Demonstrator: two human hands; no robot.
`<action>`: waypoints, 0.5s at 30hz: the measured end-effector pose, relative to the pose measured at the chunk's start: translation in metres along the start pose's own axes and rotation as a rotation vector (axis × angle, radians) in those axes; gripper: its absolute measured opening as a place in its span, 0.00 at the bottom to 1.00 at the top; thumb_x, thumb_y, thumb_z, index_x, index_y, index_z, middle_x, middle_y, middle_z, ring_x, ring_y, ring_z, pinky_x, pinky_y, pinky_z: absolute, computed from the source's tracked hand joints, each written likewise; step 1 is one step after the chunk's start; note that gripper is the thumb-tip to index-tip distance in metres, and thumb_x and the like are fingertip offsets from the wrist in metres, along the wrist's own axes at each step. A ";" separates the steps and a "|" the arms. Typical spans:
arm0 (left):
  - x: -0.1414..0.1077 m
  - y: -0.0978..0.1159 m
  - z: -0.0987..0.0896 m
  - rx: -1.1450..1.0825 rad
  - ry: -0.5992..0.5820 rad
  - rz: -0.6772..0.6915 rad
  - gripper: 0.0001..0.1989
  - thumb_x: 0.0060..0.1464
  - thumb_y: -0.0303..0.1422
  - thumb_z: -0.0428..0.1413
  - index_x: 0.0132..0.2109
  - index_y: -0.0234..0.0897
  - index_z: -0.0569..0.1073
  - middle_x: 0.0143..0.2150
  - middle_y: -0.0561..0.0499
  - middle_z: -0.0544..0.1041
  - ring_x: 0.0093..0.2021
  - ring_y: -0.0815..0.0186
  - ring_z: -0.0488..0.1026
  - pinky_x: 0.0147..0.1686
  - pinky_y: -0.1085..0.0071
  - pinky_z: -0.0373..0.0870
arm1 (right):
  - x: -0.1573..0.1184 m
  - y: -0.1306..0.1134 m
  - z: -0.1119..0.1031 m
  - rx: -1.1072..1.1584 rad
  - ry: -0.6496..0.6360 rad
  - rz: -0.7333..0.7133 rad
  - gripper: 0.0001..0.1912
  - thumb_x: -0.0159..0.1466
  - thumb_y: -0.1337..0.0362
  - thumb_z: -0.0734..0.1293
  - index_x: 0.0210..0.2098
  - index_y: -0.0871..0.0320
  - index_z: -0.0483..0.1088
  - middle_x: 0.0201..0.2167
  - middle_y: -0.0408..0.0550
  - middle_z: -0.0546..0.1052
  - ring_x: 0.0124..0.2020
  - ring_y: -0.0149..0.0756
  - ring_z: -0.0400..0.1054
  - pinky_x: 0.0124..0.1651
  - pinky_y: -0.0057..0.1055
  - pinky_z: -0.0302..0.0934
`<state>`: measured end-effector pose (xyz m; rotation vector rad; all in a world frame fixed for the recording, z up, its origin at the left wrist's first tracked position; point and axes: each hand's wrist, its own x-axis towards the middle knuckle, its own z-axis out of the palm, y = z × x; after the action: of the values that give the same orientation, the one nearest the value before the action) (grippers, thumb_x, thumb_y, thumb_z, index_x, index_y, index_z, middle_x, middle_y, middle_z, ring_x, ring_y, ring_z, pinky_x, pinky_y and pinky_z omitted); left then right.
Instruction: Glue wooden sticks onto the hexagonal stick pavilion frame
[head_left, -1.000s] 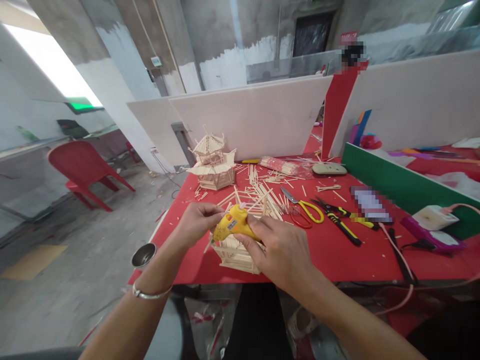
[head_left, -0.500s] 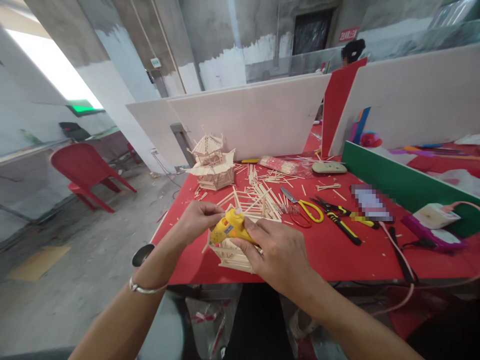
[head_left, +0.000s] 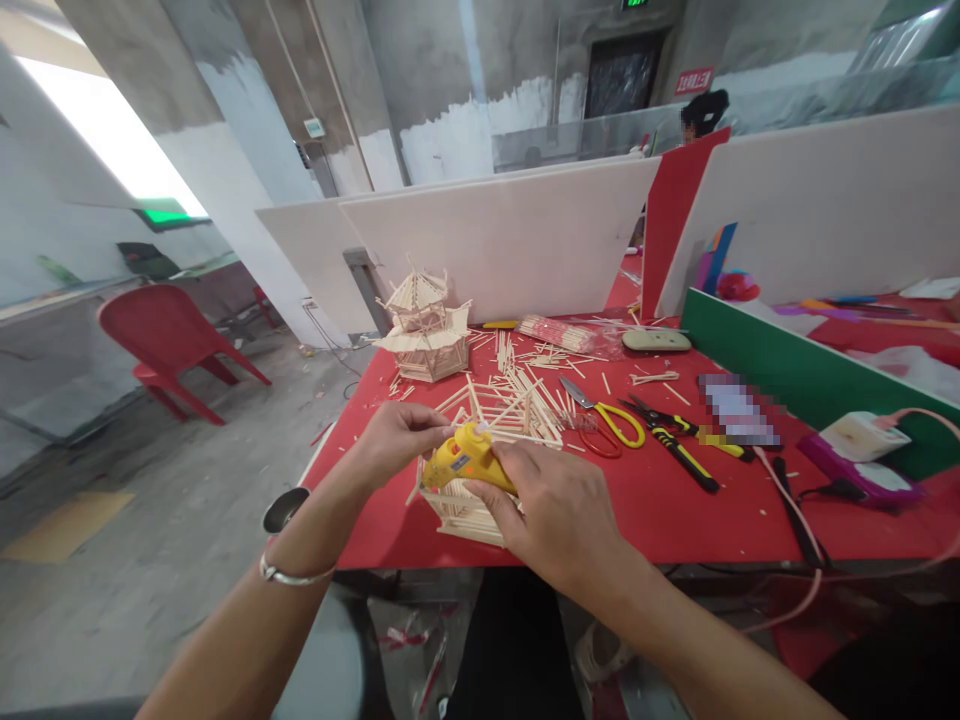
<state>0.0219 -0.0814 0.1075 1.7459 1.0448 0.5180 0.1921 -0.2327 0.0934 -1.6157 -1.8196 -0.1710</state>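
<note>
A yellow hot glue gun is gripped in my right hand, over a small frame of wooden sticks near the table's front edge. My left hand is closed in a pinch just left of the glue gun, at the frame's upper side. Whatever its fingertips hold is hidden or too small to make out. Behind my hands lies another open framework of sticks, with loose sticks around it. A finished-looking stick pagoda with tiered roofs stands upright at the back left.
On the red table lie yellow-handled scissors, pliers, a phone, a bag of sticks and a beige case. A charger with a pink cable sits right, beside a green divider. White boards stand behind.
Both hands and the glue gun stay in nearly the same place. The view has shifted slightly, so objects at the right appear a little further left.
</note>
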 end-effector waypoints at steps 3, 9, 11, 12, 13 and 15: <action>0.000 -0.001 0.000 0.003 0.000 0.015 0.17 0.43 0.43 0.65 0.31 0.31 0.80 0.23 0.50 0.76 0.22 0.70 0.70 0.25 0.73 0.66 | 0.002 -0.001 -0.002 -0.006 -0.043 -0.001 0.15 0.68 0.53 0.64 0.44 0.58 0.71 0.35 0.47 0.79 0.33 0.38 0.72 0.33 0.32 0.54; 0.001 -0.003 -0.001 0.013 0.006 0.020 0.16 0.43 0.42 0.65 0.31 0.31 0.80 0.21 0.51 0.75 0.21 0.71 0.68 0.23 0.76 0.63 | 0.003 -0.003 -0.003 -0.012 -0.082 -0.005 0.14 0.68 0.52 0.63 0.42 0.57 0.69 0.33 0.46 0.79 0.32 0.38 0.71 0.32 0.33 0.51; 0.001 -0.002 -0.001 0.012 0.001 0.024 0.16 0.44 0.42 0.65 0.31 0.31 0.80 0.21 0.51 0.75 0.21 0.72 0.67 0.23 0.76 0.63 | 0.003 -0.003 -0.003 -0.015 -0.089 0.000 0.14 0.68 0.52 0.63 0.41 0.57 0.69 0.32 0.46 0.78 0.32 0.38 0.71 0.32 0.33 0.50; 0.001 -0.002 -0.001 0.011 -0.002 0.026 0.16 0.44 0.42 0.65 0.31 0.31 0.80 0.21 0.51 0.75 0.21 0.72 0.67 0.23 0.76 0.63 | 0.003 -0.003 -0.002 -0.016 -0.090 -0.001 0.14 0.69 0.52 0.62 0.41 0.57 0.69 0.32 0.45 0.78 0.31 0.38 0.71 0.32 0.33 0.49; 0.001 -0.001 -0.001 0.010 -0.004 0.027 0.16 0.43 0.42 0.65 0.31 0.31 0.80 0.21 0.51 0.75 0.21 0.71 0.67 0.23 0.76 0.64 | 0.003 -0.003 -0.002 -0.020 -0.089 -0.002 0.14 0.69 0.52 0.62 0.40 0.57 0.69 0.32 0.45 0.78 0.31 0.38 0.71 0.32 0.33 0.49; 0.001 -0.001 -0.001 0.004 -0.008 0.026 0.15 0.43 0.42 0.65 0.31 0.31 0.80 0.21 0.51 0.75 0.21 0.71 0.68 0.23 0.76 0.64 | 0.003 -0.003 -0.002 -0.027 -0.089 -0.011 0.14 0.69 0.52 0.61 0.40 0.57 0.69 0.31 0.46 0.78 0.31 0.38 0.71 0.32 0.33 0.49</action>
<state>0.0218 -0.0801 0.1070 1.7662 1.0193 0.5253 0.1905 -0.2320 0.0974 -1.6566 -1.9012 -0.1308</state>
